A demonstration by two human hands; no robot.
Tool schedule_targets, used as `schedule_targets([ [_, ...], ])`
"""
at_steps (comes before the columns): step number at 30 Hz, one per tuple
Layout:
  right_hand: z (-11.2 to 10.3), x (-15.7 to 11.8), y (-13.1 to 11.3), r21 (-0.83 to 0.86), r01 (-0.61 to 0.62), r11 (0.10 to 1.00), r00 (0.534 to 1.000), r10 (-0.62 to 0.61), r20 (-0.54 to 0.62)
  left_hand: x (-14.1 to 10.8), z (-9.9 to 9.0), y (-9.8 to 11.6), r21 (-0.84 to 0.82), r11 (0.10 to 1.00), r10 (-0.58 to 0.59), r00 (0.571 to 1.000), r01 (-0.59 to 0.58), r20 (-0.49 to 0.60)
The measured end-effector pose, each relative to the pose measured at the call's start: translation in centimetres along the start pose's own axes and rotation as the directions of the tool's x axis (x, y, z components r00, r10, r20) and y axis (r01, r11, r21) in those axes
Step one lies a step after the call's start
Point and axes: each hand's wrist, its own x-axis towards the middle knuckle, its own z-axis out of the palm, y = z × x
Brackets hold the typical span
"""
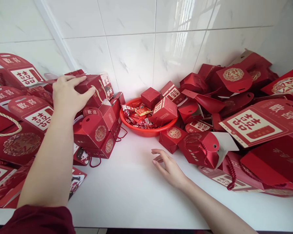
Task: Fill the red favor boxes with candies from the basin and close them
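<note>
"How far along?"
"Closed boxes (91, 128) are stacked centre-left; at right, an open-flapped box (216, 148) looks unfinished."
"The hands?"
"The left hand (69, 94) spreads over a red box (89, 84), upper left, perhaps gripping it; one cannot tell. The right hand (171, 170) is empty, half open, lower right of centre."
"Nearby?"
"Boxes crowd the sweets bowl (146, 131)."

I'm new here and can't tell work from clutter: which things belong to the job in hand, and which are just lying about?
Likely in the job:
- box, under the left hand
- perhaps the tub of sweets, beyond the empty right hand

Seemingly lying about, untouched:
- right-side boxes
</note>
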Motion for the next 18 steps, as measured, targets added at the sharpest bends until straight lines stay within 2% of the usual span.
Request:
schedule_targets([
  [4,-0.1,0.0,0.0,-0.012,0.003,1.0,1.0,-0.003,-0.004,0.5,0.2,-0.2,0.026,1.0,0.007,1.0,-0.007,0.016],
  [8,-0.1,0.0,-0.2,-0.027,-0.01,1.0,1.0,0.011,0.01,1.5,-1.2,0.2,0.101,0.993,-0.072,0.985,0.056,0.155],
  [13,-0.2,0.1,-0.1,-0.034,-0.021,0.999,1.0,0.021,0.012,2.5,-2.8,0.7,0.175,0.975,-0.188,0.934,0.139,0.304],
  [15,-0.2,0.1,0.0,-0.038,-0.023,0.999,1.0,0.024,0.012,2.4,-3.1,0.8,0.177,0.975,-0.186,0.935,0.137,0.303],
  [18,-0.1,0.1,0.0,-0.042,-0.025,0.999,1.0,0.025,0.015,1.4,-3.7,1.2,0.113,0.988,-0.13,0.964,0.106,0.234],
])
